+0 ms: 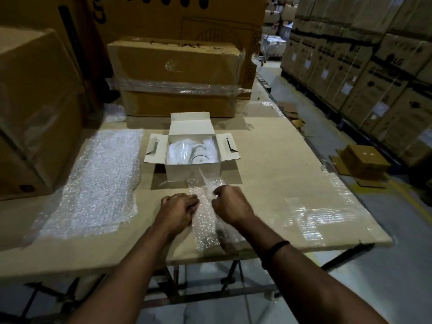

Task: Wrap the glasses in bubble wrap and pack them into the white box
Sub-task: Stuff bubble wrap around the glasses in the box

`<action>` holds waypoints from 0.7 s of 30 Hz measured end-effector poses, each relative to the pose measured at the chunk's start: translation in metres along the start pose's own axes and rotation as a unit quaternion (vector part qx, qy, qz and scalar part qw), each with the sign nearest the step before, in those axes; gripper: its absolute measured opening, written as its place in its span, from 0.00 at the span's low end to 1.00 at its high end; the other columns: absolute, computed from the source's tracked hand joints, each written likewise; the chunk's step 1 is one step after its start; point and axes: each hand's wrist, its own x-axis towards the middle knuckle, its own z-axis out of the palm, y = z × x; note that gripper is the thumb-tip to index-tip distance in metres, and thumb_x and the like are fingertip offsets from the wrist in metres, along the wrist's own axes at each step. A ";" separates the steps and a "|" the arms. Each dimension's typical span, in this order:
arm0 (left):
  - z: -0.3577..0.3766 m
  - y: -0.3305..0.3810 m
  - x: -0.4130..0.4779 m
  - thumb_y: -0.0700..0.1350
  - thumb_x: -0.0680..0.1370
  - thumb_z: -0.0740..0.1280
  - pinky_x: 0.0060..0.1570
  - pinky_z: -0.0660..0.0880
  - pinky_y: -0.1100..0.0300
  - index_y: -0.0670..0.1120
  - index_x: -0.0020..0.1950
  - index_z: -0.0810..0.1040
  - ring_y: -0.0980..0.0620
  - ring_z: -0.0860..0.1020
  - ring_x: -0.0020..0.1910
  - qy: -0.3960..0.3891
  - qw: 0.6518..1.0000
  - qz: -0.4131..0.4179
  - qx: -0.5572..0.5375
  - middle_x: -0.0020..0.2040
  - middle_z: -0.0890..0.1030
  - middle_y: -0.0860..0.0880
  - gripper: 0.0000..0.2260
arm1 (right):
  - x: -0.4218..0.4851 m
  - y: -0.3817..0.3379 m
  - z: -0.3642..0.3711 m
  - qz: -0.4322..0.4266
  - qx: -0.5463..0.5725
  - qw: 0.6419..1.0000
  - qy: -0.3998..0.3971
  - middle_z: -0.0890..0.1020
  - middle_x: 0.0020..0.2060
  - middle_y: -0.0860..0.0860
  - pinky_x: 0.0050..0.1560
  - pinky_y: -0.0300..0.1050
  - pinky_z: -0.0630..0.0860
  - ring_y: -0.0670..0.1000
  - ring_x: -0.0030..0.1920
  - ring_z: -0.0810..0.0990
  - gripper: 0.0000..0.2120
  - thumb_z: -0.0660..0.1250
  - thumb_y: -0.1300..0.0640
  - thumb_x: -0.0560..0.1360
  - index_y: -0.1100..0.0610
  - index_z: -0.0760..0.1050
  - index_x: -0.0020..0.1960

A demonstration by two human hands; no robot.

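**Bubble-wrap bundle (203, 220) gripped by both hands, lower centre**

Left hand (180, 210) curls round the bundle's left side; right hand (230, 204) pinches a loose flap at its top. The bundle lies on the table (280, 160), just below the open white box (192, 172), where wrapped glasses (187, 152) sit. A spare sheet (93, 183) lies at left.

Both my forearms are bare from the bottom edge of the view up to the wrists. A thin black band (277, 250), plain and unmarked, circles my right wrist, snug against the arm. My left hand (180, 211) and right hand (230, 204) are bare as well.
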 end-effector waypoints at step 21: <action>0.005 -0.009 -0.010 0.49 0.80 0.59 0.70 0.56 0.47 0.60 0.66 0.76 0.47 0.61 0.74 -0.002 0.999 0.021 0.028 0.76 0.65 0.49 0.16 | -0.002 0.033 0.017 0.158 -0.069 0.985 0.017 0.73 0.60 0.58 0.55 0.51 0.72 0.61 0.61 0.74 0.33 0.71 0.40 0.70 0.55 0.65 0.68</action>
